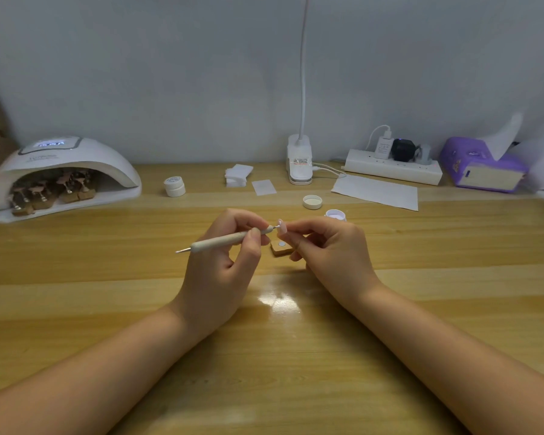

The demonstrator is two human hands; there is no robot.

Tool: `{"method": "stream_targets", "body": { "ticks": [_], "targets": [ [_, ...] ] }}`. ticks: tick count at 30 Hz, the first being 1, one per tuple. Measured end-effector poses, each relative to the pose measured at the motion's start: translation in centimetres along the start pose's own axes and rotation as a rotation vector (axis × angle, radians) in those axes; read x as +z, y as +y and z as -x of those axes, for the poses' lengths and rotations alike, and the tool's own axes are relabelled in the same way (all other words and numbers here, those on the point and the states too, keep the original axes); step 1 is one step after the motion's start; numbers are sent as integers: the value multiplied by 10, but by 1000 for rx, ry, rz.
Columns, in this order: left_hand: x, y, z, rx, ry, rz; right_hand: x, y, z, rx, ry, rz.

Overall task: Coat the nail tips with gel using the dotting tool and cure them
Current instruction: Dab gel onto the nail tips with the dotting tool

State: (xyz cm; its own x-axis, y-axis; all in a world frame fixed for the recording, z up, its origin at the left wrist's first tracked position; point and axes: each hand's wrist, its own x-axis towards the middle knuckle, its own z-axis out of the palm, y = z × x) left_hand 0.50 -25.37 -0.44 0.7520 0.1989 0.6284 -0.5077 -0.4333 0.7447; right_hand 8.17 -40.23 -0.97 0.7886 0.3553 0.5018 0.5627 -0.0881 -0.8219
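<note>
My left hand grips a beige dotting tool like a pen, its metal point touching a pale pink nail tip. My right hand pinches that nail tip between thumb and fingers above a small cork block with a round silver magnet on top. An open pot of lilac gel stands just behind my right hand, its white lid lying beside it. At the far left a white curing lamp, its display lit, holds several nail tips on cork stands.
A closed white jar, a stack of white pads, a loose wipe and a paper sheet lie at the back. A clip lamp, power strip and purple tissue box line the wall.
</note>
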Motion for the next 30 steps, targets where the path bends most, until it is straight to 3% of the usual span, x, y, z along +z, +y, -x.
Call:
{"method": "stream_targets", "body": {
  "ticks": [21,30],
  "targets": [
    [-1,1,-1,63,63,10,-1,2,0,-9,-2,36],
    [0,0,0,31,12,51,0,0,0,13,13,3]
  ]
}}
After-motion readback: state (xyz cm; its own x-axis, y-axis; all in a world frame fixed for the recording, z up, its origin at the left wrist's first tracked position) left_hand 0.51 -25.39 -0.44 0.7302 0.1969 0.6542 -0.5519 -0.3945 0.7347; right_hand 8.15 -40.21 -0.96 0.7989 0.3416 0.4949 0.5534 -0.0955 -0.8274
